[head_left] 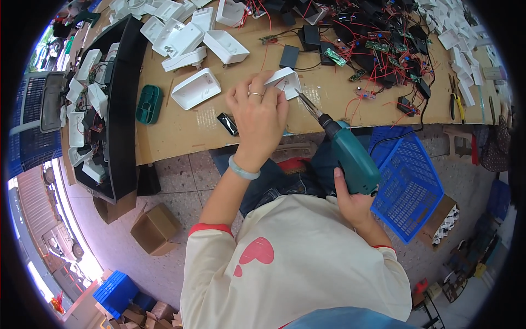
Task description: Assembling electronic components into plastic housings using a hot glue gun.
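While the bench carries the work, items run largest first:
Workbench (181,134): brown board, bearing loose parts.
Teal soldering gun (350,159): right hand (353,203) wrapped tight round its grip, tip angled into the casing.
White plastic casing (286,81): on the bench, left hand (257,115) pinching it steady for the tip.
Spare white casings (194,89): heaped beyond, within reach.

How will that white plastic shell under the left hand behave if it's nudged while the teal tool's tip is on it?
The white shell looks hollow, so probably light and apt to slide on the cardboard-topped bench. The left hand pins it, likely for that reason. The right hand grips the teal tool.
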Motion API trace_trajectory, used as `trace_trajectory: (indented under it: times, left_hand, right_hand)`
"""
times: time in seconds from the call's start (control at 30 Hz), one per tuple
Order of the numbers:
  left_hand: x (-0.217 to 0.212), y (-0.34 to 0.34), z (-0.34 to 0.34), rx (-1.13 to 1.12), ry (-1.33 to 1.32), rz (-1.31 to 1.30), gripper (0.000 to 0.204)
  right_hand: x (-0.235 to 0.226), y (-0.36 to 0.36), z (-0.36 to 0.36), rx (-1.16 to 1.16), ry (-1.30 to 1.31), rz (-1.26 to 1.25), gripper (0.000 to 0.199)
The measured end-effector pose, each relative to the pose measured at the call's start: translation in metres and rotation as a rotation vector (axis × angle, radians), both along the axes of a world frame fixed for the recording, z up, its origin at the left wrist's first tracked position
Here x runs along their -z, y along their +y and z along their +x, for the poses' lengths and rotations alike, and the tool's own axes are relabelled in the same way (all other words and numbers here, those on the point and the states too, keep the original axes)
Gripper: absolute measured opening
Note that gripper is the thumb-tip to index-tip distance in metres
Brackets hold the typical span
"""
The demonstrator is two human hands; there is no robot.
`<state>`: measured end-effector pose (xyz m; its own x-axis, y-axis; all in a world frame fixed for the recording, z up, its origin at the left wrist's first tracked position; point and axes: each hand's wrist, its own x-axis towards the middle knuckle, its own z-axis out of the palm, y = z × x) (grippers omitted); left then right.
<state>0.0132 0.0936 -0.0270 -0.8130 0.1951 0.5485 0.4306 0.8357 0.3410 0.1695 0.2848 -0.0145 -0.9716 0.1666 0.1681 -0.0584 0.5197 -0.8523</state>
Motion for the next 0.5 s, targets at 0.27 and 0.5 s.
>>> trace_trajectory:
  times: [0.27, 0.5]
  left_hand:
    - [-0.005, -0.002, -0.003, 0.03, -0.051, 0.01, 0.008]
    - [-0.009, -0.002, -0.003, 0.041, -0.059, -0.041, 0.008]
  right_hand:
    - [0.006, -0.002, -0.01, 0.005, -0.014, -0.122, 0.032]
    - [0.008, -0.004, -0.017, -0.009, 0.011, -0.106, 0.033]
